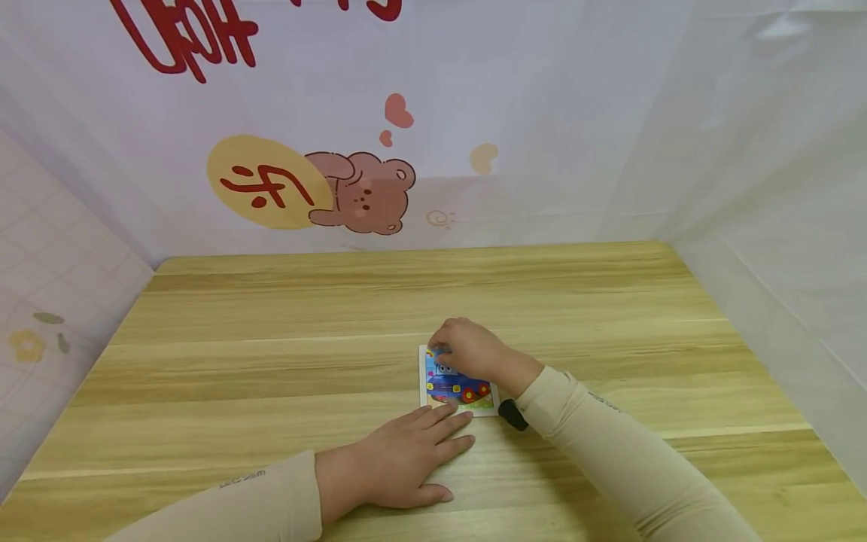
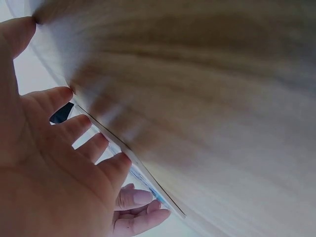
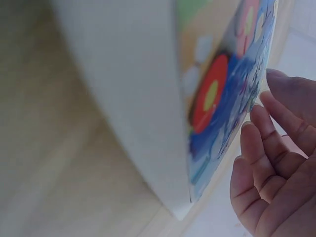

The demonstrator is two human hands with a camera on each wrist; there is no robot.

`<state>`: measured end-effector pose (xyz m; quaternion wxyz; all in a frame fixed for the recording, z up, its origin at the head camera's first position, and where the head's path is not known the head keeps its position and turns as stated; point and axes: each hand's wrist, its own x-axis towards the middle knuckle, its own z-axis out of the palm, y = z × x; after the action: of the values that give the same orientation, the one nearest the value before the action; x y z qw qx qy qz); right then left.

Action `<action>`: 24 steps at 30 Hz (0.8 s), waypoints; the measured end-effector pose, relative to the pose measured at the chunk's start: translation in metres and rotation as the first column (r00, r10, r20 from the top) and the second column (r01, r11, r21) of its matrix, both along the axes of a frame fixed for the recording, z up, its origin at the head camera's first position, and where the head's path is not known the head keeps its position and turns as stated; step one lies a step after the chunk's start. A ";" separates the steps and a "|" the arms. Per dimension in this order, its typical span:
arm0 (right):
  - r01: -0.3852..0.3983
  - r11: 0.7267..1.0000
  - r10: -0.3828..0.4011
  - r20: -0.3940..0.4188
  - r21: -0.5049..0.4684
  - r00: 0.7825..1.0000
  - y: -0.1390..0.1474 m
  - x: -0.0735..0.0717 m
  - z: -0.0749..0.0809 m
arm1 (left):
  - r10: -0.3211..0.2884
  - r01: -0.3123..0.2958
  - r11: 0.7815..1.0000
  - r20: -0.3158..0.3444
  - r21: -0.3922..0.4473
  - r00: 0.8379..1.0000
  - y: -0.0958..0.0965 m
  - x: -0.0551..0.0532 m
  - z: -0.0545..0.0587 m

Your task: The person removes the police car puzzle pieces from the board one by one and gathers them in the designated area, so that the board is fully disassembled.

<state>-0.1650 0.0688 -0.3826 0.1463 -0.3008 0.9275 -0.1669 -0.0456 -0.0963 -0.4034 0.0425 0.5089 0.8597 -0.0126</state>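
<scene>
A white-bordered picture board (image 1: 454,382), printed with a blue cartoon vehicle, lies flat on the wood-grain table (image 1: 271,324), somewhat right of centre in the head view and between the two hands. Its picture reads upright for the person: the red wheels (image 1: 469,395) with yellow hubs sit along the near side, the cartoon eyes (image 1: 445,369) farther off and to the left. The board's sides run roughly square to the table's edges, turned only slightly (it looks close to square, so I cannot tell a long axis). The left hand (image 1: 403,455) lies palm down with its fingers spread wide and nearly straight, fingertips at the board's near edge, its thumb out on the bare wood. The right hand (image 1: 474,350) arches over the far part of the board, fingers bent, with a narrow gap between thumb and forefinger; I cannot tell whether it pinches anything there. A small black object (image 1: 512,415) shows just beside the board's near right corner, by the right sleeve (image 1: 609,444).
</scene>
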 end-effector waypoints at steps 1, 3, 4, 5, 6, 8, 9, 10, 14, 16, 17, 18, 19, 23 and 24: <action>0.001 1.000 -0.001 0.001 0.004 1.000 -0.001 0.000 0.000 | 0.000 0.000 1.000 -0.001 0.000 1.000 0.000 0.000 0.000; 0.003 1.000 -0.003 0.000 0.013 1.000 -0.002 0.001 0.001 | -0.001 0.001 1.000 -0.001 0.001 1.000 0.000 0.000 0.000; 0.006 1.000 -0.006 0.001 0.015 1.000 -0.002 0.001 0.001 | -0.001 0.001 1.000 0.000 0.002 1.000 0.000 0.000 0.000; 0.008 1.000 -0.008 0.001 0.015 1.000 -0.002 0.002 0.001 | -0.001 0.001 1.000 0.001 0.002 1.000 0.000 0.000 0.000; 0.010 1.000 -0.010 0.004 0.012 1.000 -0.003 0.002 0.001 | -0.002 0.002 1.000 0.001 0.004 1.000 0.000 -0.001 -0.001; 0.014 1.000 -0.014 0.009 0.006 1.000 -0.003 0.002 0.002 | -0.003 0.003 1.000 -0.002 0.006 1.000 0.000 -0.001 -0.001; 0.016 1.000 -0.016 0.011 0.003 1.000 -0.003 0.002 0.002 | -0.004 0.004 1.000 -0.005 0.008 1.000 0.001 -0.001 -0.001; 0.017 1.000 -0.017 0.012 0.001 1.000 -0.004 0.002 0.002 | -0.004 0.004 1.000 -0.007 0.010 1.000 0.001 -0.001 -0.001; 0.019 1.000 -0.019 0.014 -0.014 1.000 -0.004 0.002 0.002 | -0.005 0.005 1.000 -0.011 0.011 1.000 0.000 -0.001 -0.002; 0.026 0.999 -0.025 0.016 -0.023 1.000 -0.004 0.002 0.002 | -0.006 0.006 1.000 -0.009 0.008 1.000 0.000 -0.001 -0.002; 0.030 0.999 -0.030 0.018 -0.030 0.999 -0.004 0.002 0.002 | -0.006 0.006 1.000 -0.006 0.006 1.000 0.000 -0.001 -0.001; 0.034 0.999 -0.033 0.022 -0.034 0.999 -0.004 0.002 0.002 | -0.007 0.007 1.000 -0.004 0.006 1.000 0.000 -0.001 -0.001; 0.037 0.999 -0.036 0.026 -0.038 0.999 -0.004 0.002 0.002 | -0.007 0.007 1.000 -0.001 0.005 1.000 0.000 -0.001 -0.001; 0.045 0.998 -0.043 0.037 -0.054 0.998 -0.005 0.003 0.003 | -0.009 0.009 1.000 0.002 -0.001 1.000 0.000 -0.001 0.000; 0.045 0.997 -0.043 0.038 -0.055 0.998 -0.005 0.002 0.003 | -0.009 0.009 1.000 0.001 -0.002 1.000 0.000 -0.001 0.000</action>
<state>-0.1625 0.0642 -0.3799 0.1513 -0.2813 0.9259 -0.2015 -0.0468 -0.0961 -0.4037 0.0431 0.5126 0.8574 -0.0133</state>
